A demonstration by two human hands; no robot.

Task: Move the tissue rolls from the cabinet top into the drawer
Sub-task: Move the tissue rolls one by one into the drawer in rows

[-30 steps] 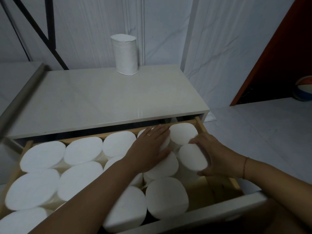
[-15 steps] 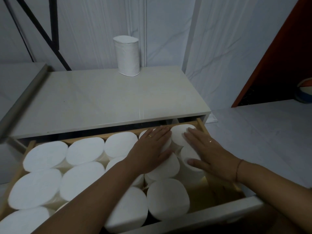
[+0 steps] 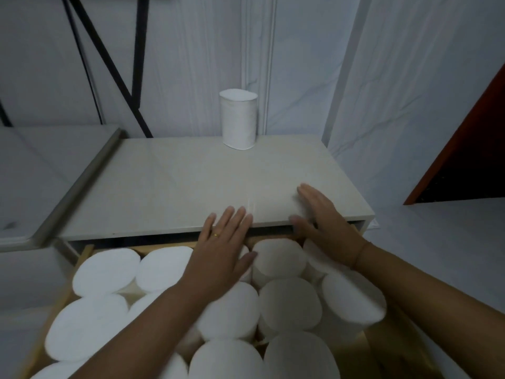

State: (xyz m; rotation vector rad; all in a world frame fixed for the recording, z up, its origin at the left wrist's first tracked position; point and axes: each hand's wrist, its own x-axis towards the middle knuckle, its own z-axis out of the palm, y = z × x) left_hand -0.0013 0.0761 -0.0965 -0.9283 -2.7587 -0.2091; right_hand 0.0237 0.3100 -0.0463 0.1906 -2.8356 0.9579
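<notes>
The cabinet top (image 3: 169, 187) lies open from its front edge to the lone roll (image 3: 238, 120), which stands at the back against the wall (image 3: 300, 77). The drawer (image 3: 84, 253) is packed tight with upright rolls (image 3: 289, 305); bare wood shows only in its front right corner.

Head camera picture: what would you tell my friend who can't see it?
Two open, empty hands, the left hand and the right hand, are spread flat over an open drawer packed with upright white tissue rolls. Their fingertips are over the front edge of the cabinet top, where a lone roll stands upright at the back.
</notes>
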